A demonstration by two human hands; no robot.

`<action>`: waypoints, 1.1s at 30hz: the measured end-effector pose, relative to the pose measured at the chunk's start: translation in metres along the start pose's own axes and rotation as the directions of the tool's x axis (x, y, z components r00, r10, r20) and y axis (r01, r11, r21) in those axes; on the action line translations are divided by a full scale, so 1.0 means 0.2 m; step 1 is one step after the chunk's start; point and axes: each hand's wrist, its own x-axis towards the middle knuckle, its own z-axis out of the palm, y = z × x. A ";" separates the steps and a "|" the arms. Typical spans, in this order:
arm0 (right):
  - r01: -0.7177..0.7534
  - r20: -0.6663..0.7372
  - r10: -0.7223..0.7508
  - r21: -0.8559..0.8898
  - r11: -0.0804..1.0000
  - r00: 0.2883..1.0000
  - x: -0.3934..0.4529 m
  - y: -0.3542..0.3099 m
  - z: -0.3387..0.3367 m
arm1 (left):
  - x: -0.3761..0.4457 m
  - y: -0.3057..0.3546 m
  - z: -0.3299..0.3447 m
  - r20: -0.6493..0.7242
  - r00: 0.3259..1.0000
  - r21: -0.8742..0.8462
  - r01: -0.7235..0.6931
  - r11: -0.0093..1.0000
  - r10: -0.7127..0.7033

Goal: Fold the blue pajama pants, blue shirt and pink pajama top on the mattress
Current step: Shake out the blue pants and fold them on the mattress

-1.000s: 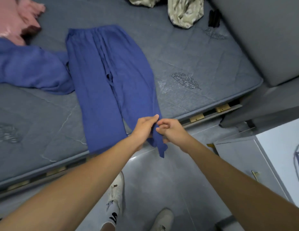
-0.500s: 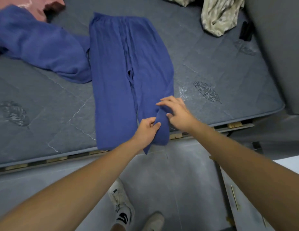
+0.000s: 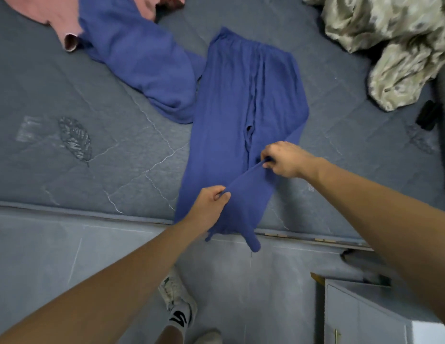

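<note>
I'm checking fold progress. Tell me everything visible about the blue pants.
The blue pants are soft, crinkled cloth, lying lengthwise on the grey mattress, waistband far, legs side by side. The left hand and right hand pinch the right leg's hem end, lifted. A bit hangs over the mattress edge. The blue shirt touches their left side.

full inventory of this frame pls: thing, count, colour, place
blue pajama pants: 1, blue, flat mid-mattress, leg ends over near edge
blue shirt: 1, blue, crumpled left of pants
pink pajama top: 1, pink, far left, partly under shirt
quilted grey mattress: 1, grey, under all clothes
beige patterned cloth: 1, beige, far right
small black object: 1, black, right edge
grey cabinet: 1, grey, floor, lower right
shoes: 2, whitish, floor
left hand: pinches pants leg
right hand: pinches pants leg
</note>
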 end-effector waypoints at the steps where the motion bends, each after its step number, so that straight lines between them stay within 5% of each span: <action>1: 0.010 0.004 -0.010 0.001 1.000 1.000 0.04 -0.02 -0.03 | 0.00 -0.03 -0.04 -0.026 1.000 -0.001 0.006 1.000 -0.006; 12: 0.341 0.059 -0.338 -0.061 0.938 0.939 0.46 -0.31 -0.23 | -0.07 -0.23 -0.21 -0.296 0.947 -0.130 0.093 0.987 -0.128; 17: 0.473 0.059 -0.470 -0.091 0.876 0.881 0.65 -0.44 -0.25 | -0.12 -0.30 -0.16 -0.470 0.855 -0.172 0.154 0.973 -0.219; 22: 0.523 0.112 -0.514 -0.085 0.848 0.851 0.76 -0.45 -0.23 | -0.16 -0.35 -0.09 -0.676 0.685 -0.142 0.242 0.960 -0.272; 28: 0.523 0.225 -0.482 -0.194 0.830 0.847 0.88 -0.21 -0.27 | -0.16 -0.36 -0.04 -0.796 0.553 -0.067 0.322 0.944 -0.245; 33: 0.529 0.167 -0.506 -0.146 0.836 0.846 1.00 -0.10 -0.34 | -0.15 -0.36 -0.01 -0.837 0.489 -0.047 0.385 0.922 -0.246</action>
